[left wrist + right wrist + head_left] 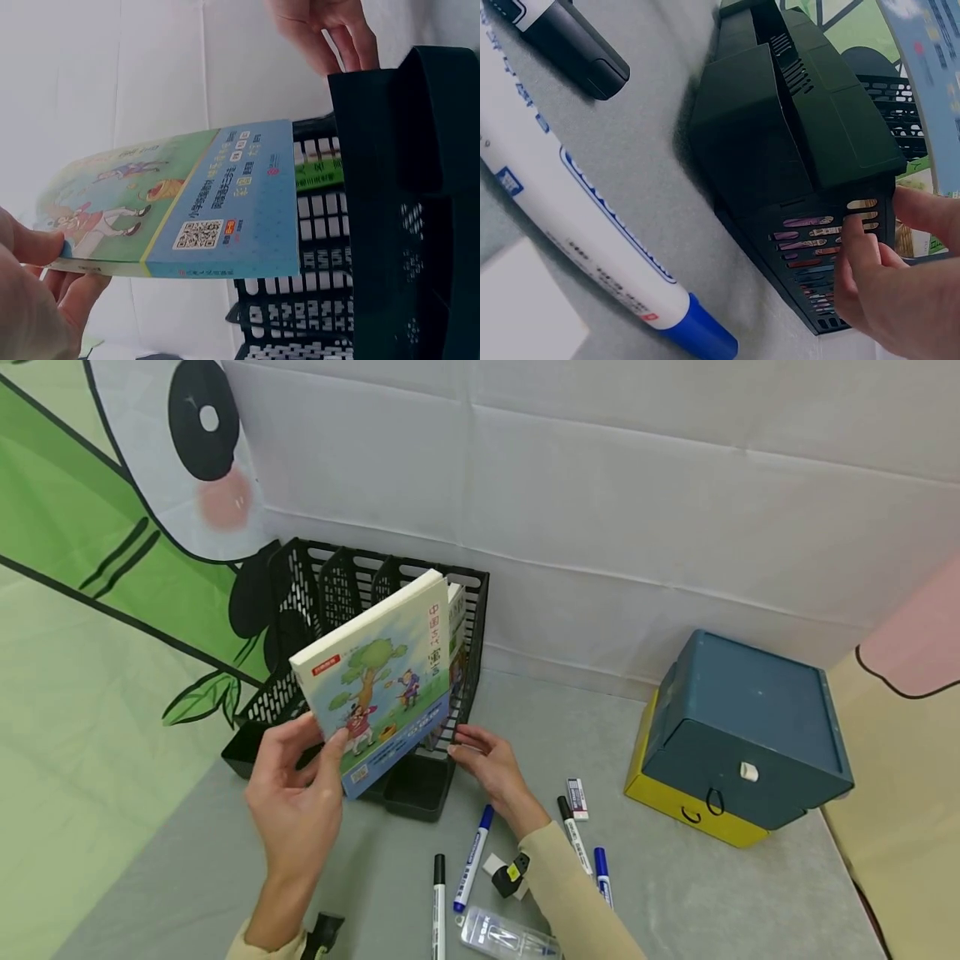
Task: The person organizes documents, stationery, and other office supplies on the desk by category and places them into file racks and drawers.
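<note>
My left hand (pixel 296 785) pinches an illustrated children's book (pixel 382 681) by its lower left corner, thumb on the cover and fingers behind. The book is tilted in front of a black file organizer (pixel 420 785) and hides much of its middle. Its blue lower band with a code square faces the left wrist view. At the organizer's right side, my right hand (pixel 491 768) holds the edge of the slotted side wall (pixel 825 247), the thumb at the front edge and fingers against the outside. Other books (pixel 456 618) stand in the rightmost slot.
Several markers, among them a blue-capped one (pixel 474 858), lie on the grey table near a clear plastic pack (pixel 506 935) and an eraser (pixel 577 799). A blue and yellow drawer box (pixel 742 718) stands at right. A white cloth wall (pixel 600 527) closes the back.
</note>
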A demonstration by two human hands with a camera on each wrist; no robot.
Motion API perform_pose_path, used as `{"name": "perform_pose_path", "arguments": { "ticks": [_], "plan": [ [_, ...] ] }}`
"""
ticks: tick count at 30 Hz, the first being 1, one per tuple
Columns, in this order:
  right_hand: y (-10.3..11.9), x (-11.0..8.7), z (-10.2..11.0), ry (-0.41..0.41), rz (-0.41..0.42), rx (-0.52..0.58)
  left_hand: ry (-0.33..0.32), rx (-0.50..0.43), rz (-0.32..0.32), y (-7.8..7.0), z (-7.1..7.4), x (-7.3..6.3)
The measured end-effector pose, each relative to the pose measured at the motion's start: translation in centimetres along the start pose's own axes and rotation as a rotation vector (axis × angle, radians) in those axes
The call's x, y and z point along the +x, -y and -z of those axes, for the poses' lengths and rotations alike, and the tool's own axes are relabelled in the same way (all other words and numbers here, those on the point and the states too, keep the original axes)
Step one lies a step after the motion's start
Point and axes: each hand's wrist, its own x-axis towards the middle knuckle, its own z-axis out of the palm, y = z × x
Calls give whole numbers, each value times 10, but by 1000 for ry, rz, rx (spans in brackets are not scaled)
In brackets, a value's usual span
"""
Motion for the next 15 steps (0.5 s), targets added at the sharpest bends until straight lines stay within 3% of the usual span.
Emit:
{"name": "perform_pose_path", "arguments": {
  "ticks": [9, 15],
  "plan": [
    [-1, 0, -1, -2, 14, 20, -4, -44, -7, 10, -31, 13],
    [-1, 0, -1, -8, 5, 12, 16, -47, 40, 21, -45, 19]
  ]
}}
